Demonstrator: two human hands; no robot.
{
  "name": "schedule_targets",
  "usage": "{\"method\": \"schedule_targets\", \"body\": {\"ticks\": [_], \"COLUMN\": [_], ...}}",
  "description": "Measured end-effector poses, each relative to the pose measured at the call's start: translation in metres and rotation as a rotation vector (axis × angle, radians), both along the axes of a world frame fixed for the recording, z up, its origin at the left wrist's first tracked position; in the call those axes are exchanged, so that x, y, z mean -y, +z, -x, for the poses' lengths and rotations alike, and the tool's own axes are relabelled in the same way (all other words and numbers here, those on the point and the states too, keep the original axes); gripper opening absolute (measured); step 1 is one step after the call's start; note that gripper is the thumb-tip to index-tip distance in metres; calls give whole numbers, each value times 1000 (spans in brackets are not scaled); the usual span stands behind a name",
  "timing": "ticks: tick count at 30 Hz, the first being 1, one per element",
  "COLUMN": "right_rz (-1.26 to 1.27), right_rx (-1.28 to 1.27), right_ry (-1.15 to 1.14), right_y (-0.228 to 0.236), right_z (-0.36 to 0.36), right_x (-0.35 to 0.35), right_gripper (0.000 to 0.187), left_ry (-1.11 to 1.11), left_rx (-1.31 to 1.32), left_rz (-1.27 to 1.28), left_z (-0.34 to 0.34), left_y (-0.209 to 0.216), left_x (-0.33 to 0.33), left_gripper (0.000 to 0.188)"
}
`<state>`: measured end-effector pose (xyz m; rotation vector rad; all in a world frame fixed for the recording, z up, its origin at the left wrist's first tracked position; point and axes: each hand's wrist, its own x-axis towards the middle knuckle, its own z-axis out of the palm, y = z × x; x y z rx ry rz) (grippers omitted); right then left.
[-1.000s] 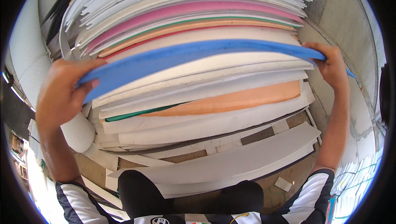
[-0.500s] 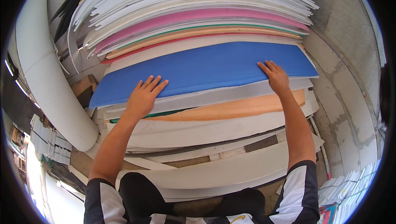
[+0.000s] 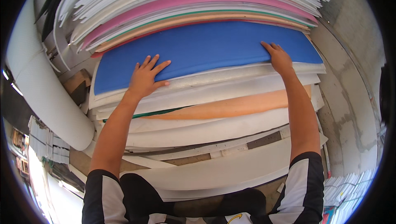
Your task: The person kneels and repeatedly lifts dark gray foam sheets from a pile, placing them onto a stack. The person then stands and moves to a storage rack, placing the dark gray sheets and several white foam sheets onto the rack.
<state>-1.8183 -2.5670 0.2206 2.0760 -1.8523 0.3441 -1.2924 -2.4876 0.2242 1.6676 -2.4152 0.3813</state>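
A long blue sheet [image 3: 214,44] lies slanted across a leaning row of foam-like sheets. My left hand [image 3: 145,77] is spread at the sheet's near edge, fingers flat on the blue and thumb over the pale layer below. Toward the right end, my right hand [image 3: 280,58] rests on the same near edge, its fingertips on the blue and its other fingers partly hidden. Just under the blue one is a thick off-white sheet [image 3: 214,77]. Nearer to me come a white sheet and an orange sheet [image 3: 231,106].
Behind the blue sheet stand many white sheets and a pink sheet [image 3: 198,0]. A big white textured roll [image 3: 53,87] leans at the left. A concrete wall [image 3: 346,87] runs along the right. Tied bundles of white sheets [image 3: 346,191] sit at the lower right.
The blue sheet has shifted away from me toward the back stack, uncovering more of the off-white sheet. Both hands remain on its near edge; the left thumb now spreads out.
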Motion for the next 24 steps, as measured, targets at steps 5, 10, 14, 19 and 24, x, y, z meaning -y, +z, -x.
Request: {"method": "schedule_targets", "body": {"ticks": [5, 10, 14, 19, 24], "right_rz": [165, 309, 299, 74, -96], "right_rx": [-123, -279, -288, -48, -103], "right_ry": [40, -10, -8, 0, 11], "right_y": [-31, -14, -25, -22, 2], "right_z": [-3, 1, 12, -4, -1], "right_x": [15, 4, 20, 24, 22], "right_gripper": [62, 60, 60, 65, 73], "left_ry": [-32, -11, -61, -91, -85], "left_rx": [12, 44, 34, -12, 10], "left_rz": [78, 100, 101, 32, -9], "left_z": [-20, -5, -1, -13, -16], "left_y": [-20, -20, -19, -7, -7], "left_x": [3, -1, 9, 10, 17], "left_gripper": [85, 83, 80, 79, 82]}}
